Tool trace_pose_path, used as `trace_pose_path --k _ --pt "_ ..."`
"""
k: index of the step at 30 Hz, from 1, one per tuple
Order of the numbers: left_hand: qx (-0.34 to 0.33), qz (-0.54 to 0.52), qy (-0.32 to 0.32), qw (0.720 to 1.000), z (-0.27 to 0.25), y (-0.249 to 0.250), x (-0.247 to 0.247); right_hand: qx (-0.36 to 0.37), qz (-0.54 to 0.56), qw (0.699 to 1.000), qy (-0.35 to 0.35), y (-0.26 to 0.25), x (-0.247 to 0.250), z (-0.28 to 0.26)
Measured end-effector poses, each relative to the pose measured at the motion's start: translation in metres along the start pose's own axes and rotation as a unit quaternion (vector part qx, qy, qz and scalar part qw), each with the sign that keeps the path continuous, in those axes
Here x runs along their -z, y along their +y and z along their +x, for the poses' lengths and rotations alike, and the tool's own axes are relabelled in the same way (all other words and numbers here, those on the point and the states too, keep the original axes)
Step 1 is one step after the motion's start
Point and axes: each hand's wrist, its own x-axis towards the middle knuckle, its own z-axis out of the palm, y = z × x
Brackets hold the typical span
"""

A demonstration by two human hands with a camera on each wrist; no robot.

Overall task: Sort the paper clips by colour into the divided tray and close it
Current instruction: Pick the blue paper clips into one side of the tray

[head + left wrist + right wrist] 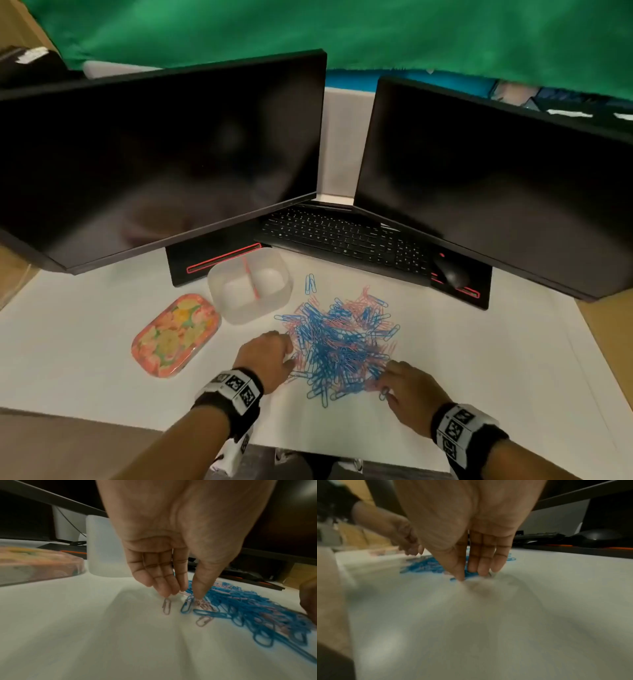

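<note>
Pinching pink clips left hand, blue right hand; tangled pile may drag strays toward tray at 11 o'clock.

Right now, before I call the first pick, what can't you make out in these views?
- Whether the right hand actually holds a blue paper clip: right wrist view blurred, grip unclear.
- Whether the left hand pinches a pink paper clip: thumb covers it.
- The translucent divided plastic tray: clips inside, if any, too faint in head view.
- The black computer mouse: partly under the right monitor.
</note>
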Motion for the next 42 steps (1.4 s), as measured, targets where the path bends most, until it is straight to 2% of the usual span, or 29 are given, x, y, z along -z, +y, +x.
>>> trace_pose_path --k 6,10,15,20,24,28,34,42 --pt "0.011 -0.003 -0.001 1.0 0.01 -0.004 -0.003 0.058 -0.084 0.993 0.065 0.011 -0.001 0.005" --pt "0.008 -0.008 0.007 1.0 0.014 -0.01 -0.002 0.078 -0.074 0.992 0.062 0.013 0.008 0.005" --pt "0.017 -0.023 0.024 0.999 0.013 -0.014 0.003 0.059 -0.057 0.995 0.054 0.016 0.005 0.002" --pt "-0.011 -0.11 0.038 0.993 0.006 -0.016 0.003 0.057 -0.071 0.993 0.07 0.022 0.005 -0.002" --pt "-0.052 -0.149 0.024 0.987 0.001 -0.015 0.003 0.083 -0.086 0.99 0.08 0.019 0.004 -0.007" --pt "-0.063 -0.196 0.015 0.979 -0.001 -0.016 0.002 0.106 -0.115 0.984 0.087 0.018 -0.002 -0.008" --pt "-0.031 -0.221 -0.005 0.975 -0.005 -0.016 0.0 0.149 -0.148 0.97 0.12 0.023 -0.006 -0.016" --pt "-0.021 -0.24 -0.048 0.969 -0.008 -0.016 -0.009 0.179 -0.139 0.969 0.102 0.027 -0.02 -0.038"
